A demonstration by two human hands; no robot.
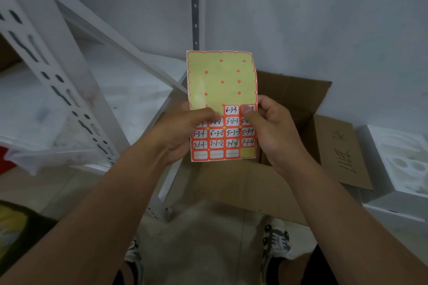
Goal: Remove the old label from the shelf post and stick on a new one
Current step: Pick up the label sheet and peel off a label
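Both hands grip my orange-bordered sticker sheet (221,104): left hand (183,132) steadies; right hand (271,127) pinches a top-row label; next I judge a clean peel.

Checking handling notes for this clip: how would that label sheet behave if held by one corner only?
The label sheet is probably floppy: its top right edge already curves though the left hand and right hand both hold it. Likely very light, being thin paper. The peeled yellow backing looks glossy, so possibly slippery.
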